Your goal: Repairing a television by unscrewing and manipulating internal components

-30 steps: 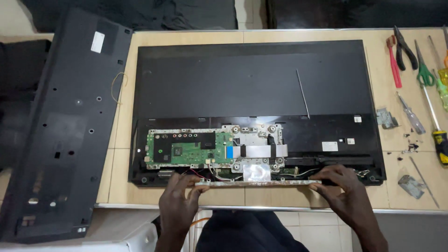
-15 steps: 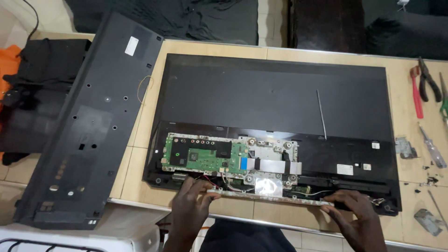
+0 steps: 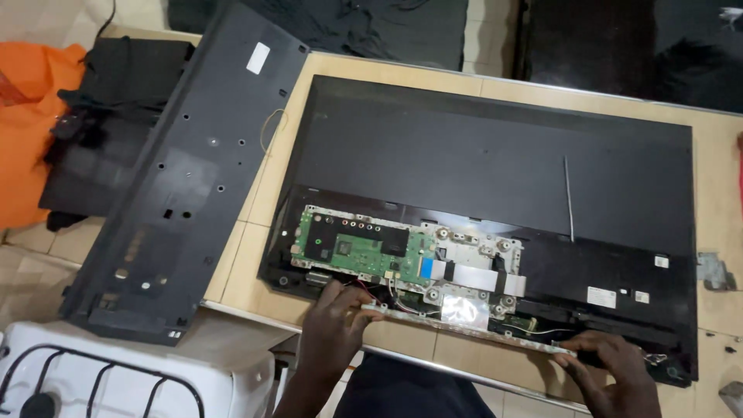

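The left hand [image 3: 334, 329] pinches one end of a long narrow strip board [image 3: 464, 331], fingers curled around it; the right hand [image 3: 611, 370] grips the other end the same way. The strip lies along the near edge of the opened flat-panel television [image 3: 495, 170] — face down on the bench [image 3: 248, 263] — just in front of the green circuit board [image 3: 360, 251] and the metal shield plate [image 3: 472, 267] beside it. Thin wires run from the boards toward the strip. The removed black back cover [image 3: 186, 178] leans over the bench's left edge, above a white stove [image 3: 116, 375]. A small metal bracket [image 3: 713, 271] sits near the right edge.
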